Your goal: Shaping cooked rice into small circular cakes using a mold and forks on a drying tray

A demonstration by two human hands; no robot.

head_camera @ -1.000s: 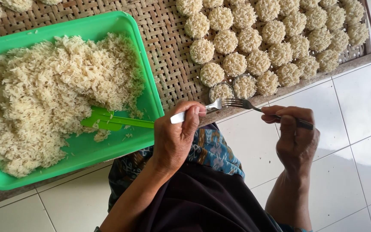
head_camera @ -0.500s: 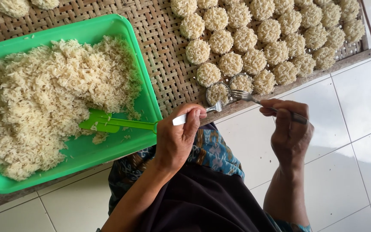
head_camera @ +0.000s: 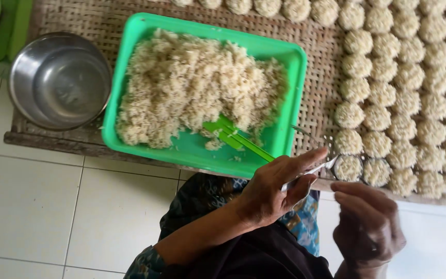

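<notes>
Left hand: the left hand (head_camera: pixel 272 188) is clenched around the handle of a metal fork (head_camera: pixel 313 168), thumb stretched along it; the fork's head reaches right to the near edge of the woven mat, beside the nearest noodle round.
Right hand: the right hand (head_camera: pixel 367 225) hangs low at the near right, fingers curled inward and blurred; I cannot tell whether it grips anything.
Noodle round at the fork: a small round noodle cake (head_camera: pixel 348 166) sits in the nearest row, just right of the fork's head; whether the two touch cannot be told.
Rows of rounds: the noodle cakes (head_camera: pixel 403 77) lie in close rows over the right part of the mat, each touching its neighbours, with more along the far edge.
Tray: a green plastic tray (head_camera: pixel 290 67) lies on the mat at centre, its near right corner close to the left hand.
Tray contents: a heap of loose pale noodles (head_camera: pixel 192 88) fills the far and left part of the tray; the near right part is largely bare.
Green utensil: a green plastic fork (head_camera: pixel 236 137) lies slanted in the tray, its head against the heap, its handle pointing towards the left hand.
Bowl: a steel bowl (head_camera: pixel 60 80) stands on the mat at far left, just beside the tray.
Mat: the woven bamboo mat (head_camera: pixel 321 98) carries tray, bowl and rounds.
Floor: white floor tiles (head_camera: pixel 42 206) show at the near left.
</notes>
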